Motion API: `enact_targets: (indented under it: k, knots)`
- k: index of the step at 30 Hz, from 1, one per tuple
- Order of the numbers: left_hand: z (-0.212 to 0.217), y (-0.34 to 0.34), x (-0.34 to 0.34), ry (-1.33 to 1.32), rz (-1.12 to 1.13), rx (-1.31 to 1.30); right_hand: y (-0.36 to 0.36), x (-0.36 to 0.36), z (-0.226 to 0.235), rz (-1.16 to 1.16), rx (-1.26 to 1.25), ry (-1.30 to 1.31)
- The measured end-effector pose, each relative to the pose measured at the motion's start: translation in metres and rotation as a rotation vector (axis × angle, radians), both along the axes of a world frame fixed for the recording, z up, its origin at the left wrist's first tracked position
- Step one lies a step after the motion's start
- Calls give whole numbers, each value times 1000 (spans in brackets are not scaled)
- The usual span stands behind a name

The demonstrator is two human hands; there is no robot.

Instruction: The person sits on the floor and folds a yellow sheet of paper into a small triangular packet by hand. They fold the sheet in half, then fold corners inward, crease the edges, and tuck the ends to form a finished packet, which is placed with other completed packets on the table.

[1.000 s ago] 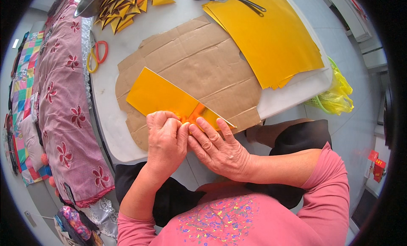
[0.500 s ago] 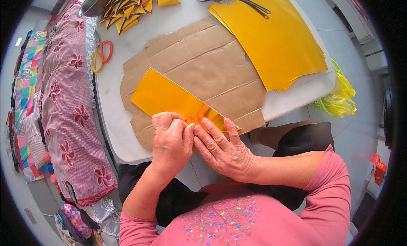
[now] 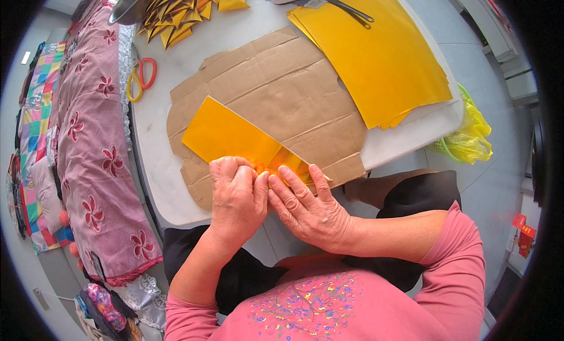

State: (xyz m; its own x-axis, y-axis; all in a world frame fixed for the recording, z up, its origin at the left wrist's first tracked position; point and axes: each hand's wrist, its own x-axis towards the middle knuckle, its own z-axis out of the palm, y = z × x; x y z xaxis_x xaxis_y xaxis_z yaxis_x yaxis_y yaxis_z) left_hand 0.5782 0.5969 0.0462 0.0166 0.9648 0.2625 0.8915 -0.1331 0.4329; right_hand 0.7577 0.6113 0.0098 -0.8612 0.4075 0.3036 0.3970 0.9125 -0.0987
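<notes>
A folded strip of shiny gold paper (image 3: 226,127) lies slantwise on a flat brown cardboard sheet (image 3: 282,82). My left hand (image 3: 237,191) has its fingers curled, pinching the strip's near edge. Beside it, my right hand (image 3: 311,209) rests with fingers stretched out over the strip's right end, pressing it on the cardboard. The thumbs and part of the near edge are covered by my hands. At that right end the paper looks creased and reflects orange light.
Gold sheets (image 3: 388,64) are stacked at the right, with black-handled scissors (image 3: 352,12) on top. Folded gold pieces (image 3: 173,14) heap at the back left beside a metal bowl (image 3: 126,4). Red-and-yellow scissors (image 3: 141,79) lie on the white table (image 3: 154,159). A yellow bag (image 3: 474,132) hangs over a green basket.
Both hands stay nearly where they were. My right fingers have shifted very slightly on the strip, and the light on its creased end has changed.
</notes>
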Motion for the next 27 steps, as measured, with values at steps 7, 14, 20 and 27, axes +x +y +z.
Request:
enact_targets:
  k: [7, 14, 20, 27]
  knots:
    - [-1, -1, -1, 19, 0, -29, 1, 0, 1, 4, 25, 2]
    - [-2, 0, 1, 41, 14, 2, 1, 0, 1, 0, 41, 8]
    - [-7, -1, 4, 57, 19, 49, 1, 0, 3, 13, 40, -5]
    - [-3, -3, 1, 307, -80, 0, 2, -1, 4, -4, 80, -26]
